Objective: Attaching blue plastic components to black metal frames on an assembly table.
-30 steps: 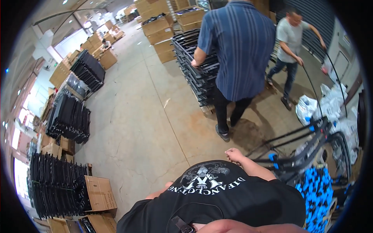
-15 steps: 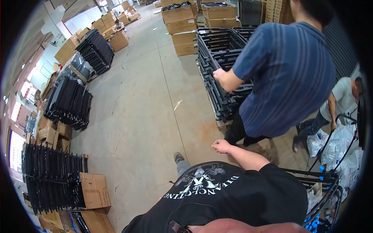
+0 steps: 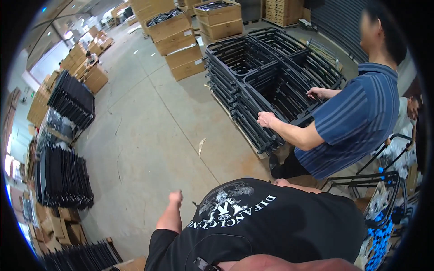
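Observation:
My left hand (image 3: 176,197) hangs out in front of my black shirt over the concrete floor. Its fingers look curled in, with nothing visible in them. Only a small piece of my right hand (image 3: 281,182) shows past the shirt's edge, and its fingers are hidden. Closest to that hand is a co-worker in a blue striped shirt (image 3: 357,117). Both of the co-worker's hands rest on a stack of black metal frames (image 3: 260,74) on a pallet.
Cardboard boxes (image 3: 181,47) are piled beyond the frames. Stacks of black folded frames (image 3: 63,176) line the left side. At lower right stand a black tubular frame (image 3: 389,178) and blue parts (image 3: 382,239); another person is partly visible there. A scrap (image 3: 201,146) lies on the floor.
My view has turned right, bringing more of the stacked frames in. My left hand has come into sight, while my right has swung back mostly behind my shirt. Both co-worker's hands now show.

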Demonstrator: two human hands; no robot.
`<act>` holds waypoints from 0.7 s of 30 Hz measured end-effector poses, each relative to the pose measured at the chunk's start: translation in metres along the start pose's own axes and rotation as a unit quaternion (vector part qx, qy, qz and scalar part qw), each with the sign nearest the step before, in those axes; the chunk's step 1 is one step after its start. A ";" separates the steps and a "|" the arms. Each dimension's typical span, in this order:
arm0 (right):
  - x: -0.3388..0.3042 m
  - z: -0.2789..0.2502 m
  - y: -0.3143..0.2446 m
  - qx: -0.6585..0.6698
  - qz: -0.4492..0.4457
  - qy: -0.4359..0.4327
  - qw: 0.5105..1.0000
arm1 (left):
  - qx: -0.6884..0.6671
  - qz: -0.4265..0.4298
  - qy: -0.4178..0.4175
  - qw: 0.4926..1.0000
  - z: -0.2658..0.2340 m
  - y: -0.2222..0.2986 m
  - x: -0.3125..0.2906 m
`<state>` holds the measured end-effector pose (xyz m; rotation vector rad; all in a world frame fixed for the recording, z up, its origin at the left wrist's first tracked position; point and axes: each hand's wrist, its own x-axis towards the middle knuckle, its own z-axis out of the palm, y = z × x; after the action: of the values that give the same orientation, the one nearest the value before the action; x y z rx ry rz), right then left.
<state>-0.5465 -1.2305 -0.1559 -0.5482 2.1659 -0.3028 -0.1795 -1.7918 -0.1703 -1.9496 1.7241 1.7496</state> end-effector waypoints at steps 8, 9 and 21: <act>0.154 -0.014 -0.104 0.051 -0.056 0.101 0.992 | 0.193 0.186 -0.085 0.960 0.073 0.244 0.071; 0.173 -0.015 -0.116 0.055 -0.063 0.111 0.990 | 0.288 0.246 -0.081 0.922 0.072 0.252 0.068; 0.295 -0.108 -0.241 0.383 0.077 0.228 0.892 | 0.574 0.326 -0.156 0.735 0.018 0.427 0.299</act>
<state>-0.7237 -1.5820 -0.1984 0.1702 2.2605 -1.2285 -0.5531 -2.1529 -0.1246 -0.5100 2.5053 0.5203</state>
